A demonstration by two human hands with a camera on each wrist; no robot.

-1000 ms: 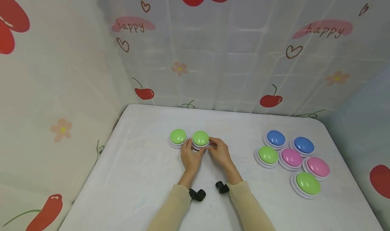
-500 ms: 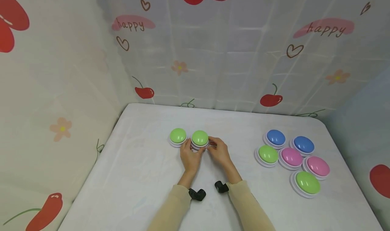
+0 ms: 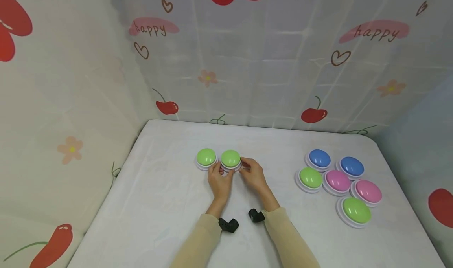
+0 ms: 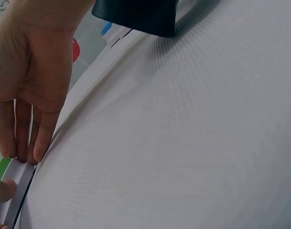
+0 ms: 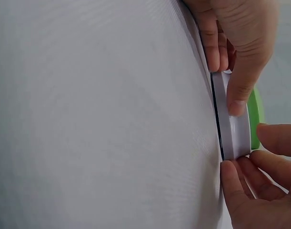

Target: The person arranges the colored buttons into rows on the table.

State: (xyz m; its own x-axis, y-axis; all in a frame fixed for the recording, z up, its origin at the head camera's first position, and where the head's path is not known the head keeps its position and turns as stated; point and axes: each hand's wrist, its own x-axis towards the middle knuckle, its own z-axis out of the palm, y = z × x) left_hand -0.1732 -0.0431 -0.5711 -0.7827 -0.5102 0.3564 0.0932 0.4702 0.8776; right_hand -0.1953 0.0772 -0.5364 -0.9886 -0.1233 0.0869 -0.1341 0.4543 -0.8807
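Observation:
A green dome push button [image 3: 230, 158] with a white round base sits between both hands in the head view, its base at the tabletop. My left hand [image 3: 219, 185] holds it from the left and front; in the right wrist view the left thumb [image 5: 238, 102] presses on the white base [image 5: 238, 133]. From the right side my right hand [image 3: 253, 175] grips the base's edge with its fingertips. A second green button [image 3: 206, 157] stands just left of it, close to the left fingers. The far side of the held button is hidden.
At the right of the white table [image 3: 159, 205] stand several more buttons: blue ones [image 3: 320, 158] at the back, pink ones [image 3: 337, 180] in the middle, and green ones [image 3: 356, 210] in front and at left. Patterned curtains [image 3: 255, 63] rise behind and beside the table.
The held green button has shifted slightly left, nearer the other green button, and its underside no longer shows. Both hands have moved a little left with it.

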